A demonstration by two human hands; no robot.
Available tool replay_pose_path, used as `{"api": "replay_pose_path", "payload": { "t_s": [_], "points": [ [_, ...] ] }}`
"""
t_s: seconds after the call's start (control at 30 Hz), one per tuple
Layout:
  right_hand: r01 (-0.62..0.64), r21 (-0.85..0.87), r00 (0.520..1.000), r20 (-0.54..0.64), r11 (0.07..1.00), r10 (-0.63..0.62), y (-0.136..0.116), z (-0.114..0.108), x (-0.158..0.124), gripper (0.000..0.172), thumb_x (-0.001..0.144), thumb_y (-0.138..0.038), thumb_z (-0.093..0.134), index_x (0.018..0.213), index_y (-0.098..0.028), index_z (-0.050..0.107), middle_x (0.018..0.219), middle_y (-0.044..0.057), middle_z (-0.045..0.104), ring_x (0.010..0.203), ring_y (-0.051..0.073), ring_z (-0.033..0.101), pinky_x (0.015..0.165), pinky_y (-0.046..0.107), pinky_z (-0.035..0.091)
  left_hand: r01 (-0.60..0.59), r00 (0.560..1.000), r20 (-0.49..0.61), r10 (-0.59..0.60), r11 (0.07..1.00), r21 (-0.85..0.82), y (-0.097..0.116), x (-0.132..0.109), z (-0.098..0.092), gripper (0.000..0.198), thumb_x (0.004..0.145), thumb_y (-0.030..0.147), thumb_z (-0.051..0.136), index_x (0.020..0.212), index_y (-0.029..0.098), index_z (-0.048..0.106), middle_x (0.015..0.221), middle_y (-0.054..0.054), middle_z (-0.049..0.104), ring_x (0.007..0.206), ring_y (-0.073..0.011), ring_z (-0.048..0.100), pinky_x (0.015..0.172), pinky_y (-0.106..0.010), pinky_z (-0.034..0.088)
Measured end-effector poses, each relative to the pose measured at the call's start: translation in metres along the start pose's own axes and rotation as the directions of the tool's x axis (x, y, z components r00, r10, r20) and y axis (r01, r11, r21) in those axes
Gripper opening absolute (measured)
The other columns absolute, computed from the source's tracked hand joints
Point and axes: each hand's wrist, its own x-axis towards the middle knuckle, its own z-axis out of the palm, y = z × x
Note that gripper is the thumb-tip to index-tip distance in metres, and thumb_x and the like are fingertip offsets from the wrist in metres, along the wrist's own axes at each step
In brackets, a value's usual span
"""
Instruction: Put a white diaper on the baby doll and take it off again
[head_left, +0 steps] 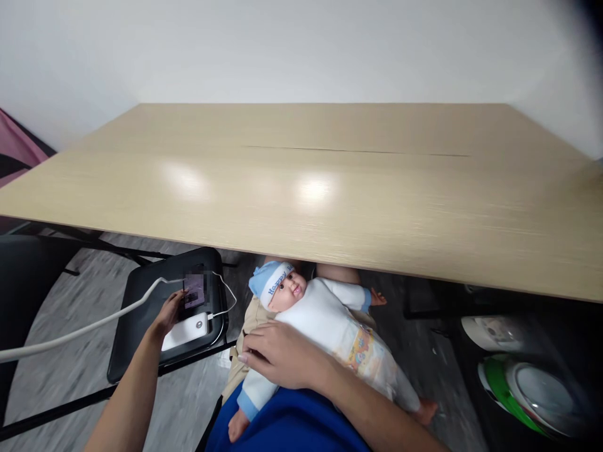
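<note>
White-clothed doll [320,320] — rounded blue cap [270,280], right hand [282,353] atop

We rest our right hand [285,355], palm down, on a baby doll [308,314] lying face-up across our lap in a blue-and-white cap [271,285] and printed diaper [365,351]. Our left hand [170,312] reaches the edge of a blurred-out device [194,290] on a black chair [141,314], just beside a white power bank [186,331]. Before us stretches a pale wood-grain table [301,182].
</note>
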Motion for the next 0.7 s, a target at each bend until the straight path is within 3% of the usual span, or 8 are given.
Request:
{"api": "replay_pose_path", "payload": {
  "t_s": [0.3, 0.5, 0.7],
  "points": [
    [0.015, -0.013, 1.000, -0.012, 1.000, -0.015, 0.0010, 0.0006, -0.0001, 0.023, 0.119, -0.031, 0.062, 0.105, -0.018, 0.075, 0.102, 0.004, 0.080, 0.096, 0.020, 0.071, 0.087, 0.033, 0.045, -0.014, 1.000, 0.020, 0.015, 1.000, -0.020, -0.0051, 0.0016, 0.0001, 0.038, 0.067, 0.026, 0.096, 0.099, 0.019, 0.076, 0.095, -0.002, 0.082, 0.084, -0.0179, 0.075, 0.070, -0.022, 0.057],
    [0.007, -0.004, 1.000, -0.005, 1.000, -0.007, 0.0018, 0.0009, 0.0001, 0.025, 0.119, -0.034, 0.061, 0.105, -0.019, 0.074, 0.102, 0.005, 0.080, 0.098, 0.020, 0.071, 0.087, 0.032, 0.045, -0.044, 0.999, 0.014, 0.044, 0.999, -0.019, -0.0039, -0.0002, 0.0025, 0.034, 0.068, 0.026, 0.094, 0.096, 0.019, 0.076, 0.093, -0.002, 0.081, 0.083, -0.0190, 0.075, 0.071, -0.024, 0.058],
    [0.018, -0.017, 1.000, -0.007, 1.000, -0.018, 0.0031, 0.0027, 0.0006, 0.025, 0.119, -0.034, 0.061, 0.105, -0.018, 0.074, 0.102, 0.004, 0.080, 0.097, 0.020, 0.070, 0.086, 0.032, 0.045, -0.026, 1.000, 0.001, 0.026, 1.000, -0.008, -0.0023, 0.0000, 0.0010, 0.027, 0.079, 0.029, 0.087, 0.098, 0.019, 0.072, 0.091, -0.002, 0.079, 0.078, -0.0186, 0.073, 0.070, -0.026, 0.056]
  ]
}}
